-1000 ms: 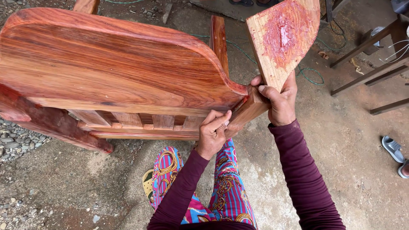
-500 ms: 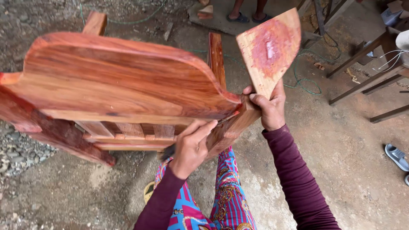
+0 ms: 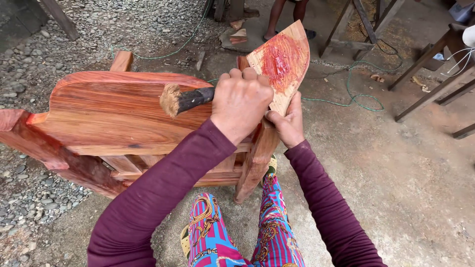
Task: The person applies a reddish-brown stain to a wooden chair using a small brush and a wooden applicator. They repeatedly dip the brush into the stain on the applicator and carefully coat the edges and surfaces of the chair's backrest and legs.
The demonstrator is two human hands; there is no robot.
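The left hand (image 3: pixel 241 104) is fisted tight round a dark-handled brush (image 3: pixel 185 99), bristles pointing to nine o'clock. The right hand (image 3: pixel 288 126) clamps the pale wooden panel (image 3: pixel 283 62) at the chair (image 3: pixel 118 116) – best kept braced, with light strokes over the red patch at twelve o'clock.

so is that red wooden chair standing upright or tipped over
Tipped over: the reddish wooden chair lies with its broad panel facing up and its legs pointing sideways, steadied by the right hand on its frame.

gravel (image 3: pixel 123 24) | green cord (image 3: pixel 356 94) (looped) | wooden trestles (image 3: pixel 435 69) | concrete floor (image 3: pixel 396 188)
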